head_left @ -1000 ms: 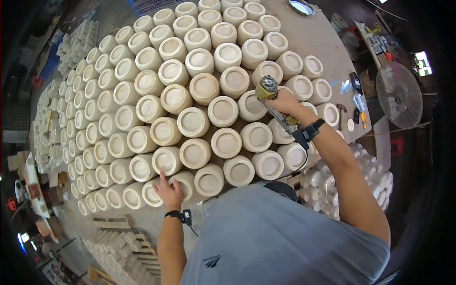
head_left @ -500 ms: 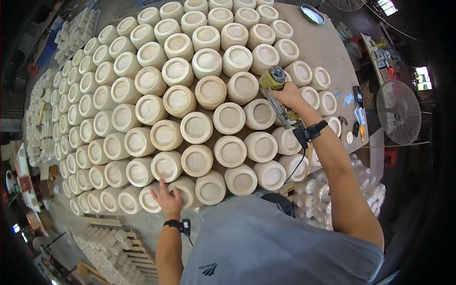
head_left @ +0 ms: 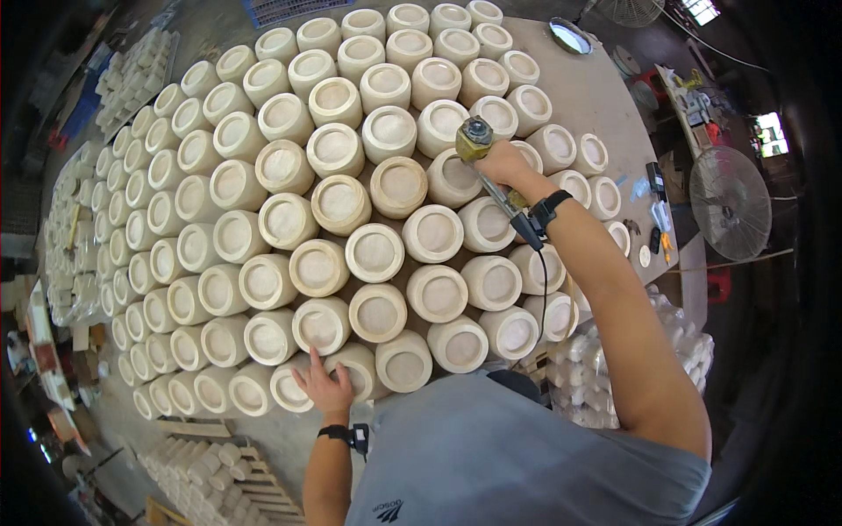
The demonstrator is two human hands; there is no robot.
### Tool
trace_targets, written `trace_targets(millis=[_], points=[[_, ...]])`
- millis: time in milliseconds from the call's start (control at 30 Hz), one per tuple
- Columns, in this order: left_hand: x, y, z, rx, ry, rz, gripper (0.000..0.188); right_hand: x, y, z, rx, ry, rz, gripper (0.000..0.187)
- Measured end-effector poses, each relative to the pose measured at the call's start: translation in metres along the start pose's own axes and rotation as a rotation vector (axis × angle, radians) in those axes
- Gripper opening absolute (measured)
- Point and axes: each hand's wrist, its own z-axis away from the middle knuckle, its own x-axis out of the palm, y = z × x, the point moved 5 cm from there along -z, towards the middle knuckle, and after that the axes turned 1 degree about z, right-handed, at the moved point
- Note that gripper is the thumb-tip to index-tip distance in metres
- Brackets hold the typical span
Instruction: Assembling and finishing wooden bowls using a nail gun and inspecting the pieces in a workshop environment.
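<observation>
Grey cloth of the shirt (head_left: 526, 447) fills the near side; beyond it, the left hand (head_left: 330, 393) lies open, fingers spread over the closest pale, wood-like rounds (head_left: 406, 361), gripping nothing that shows (how hard it presses, I cannot tell). Light, flat contact suits steadying the pieces without tipping a neighbour. Farther right, a black cable (head_left: 545, 289) droops over the rounds; it is best left slack and off the rims. Farther out, the right hand (head_left: 507, 165) is closed around a yellow-and-metal power tool (head_left: 474, 145), held over the right-hand part of the array, though whether it touches a round is unclear. A firm grip and a settled wrist would help its metal parts avoid nicking a rim. Past the rows lie brown board (head_left: 570, 96) and a shiny shallow dish (head_left: 571, 37).
</observation>
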Motion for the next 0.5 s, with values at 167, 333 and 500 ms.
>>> trace_targets(millis=[167, 333, 500], points=[[0.0, -0.004, 0.003, -0.02, -0.03, -0.008, 0.071, -0.006, -0.011, 0.011, 0.017, -0.049, -0.067, 0.035], [0.003, -0.004, 0.002, -0.029, -0.032, 0.013, 0.071, 0.008, -0.008, 0.033, -0.07, -0.215, -0.225, 0.03], [0.008, -0.004, 0.001, 0.004, -0.025, -0.01, 0.071, 0.012, -0.009, 0.041, -0.023, -0.211, -0.018, 0.032]])
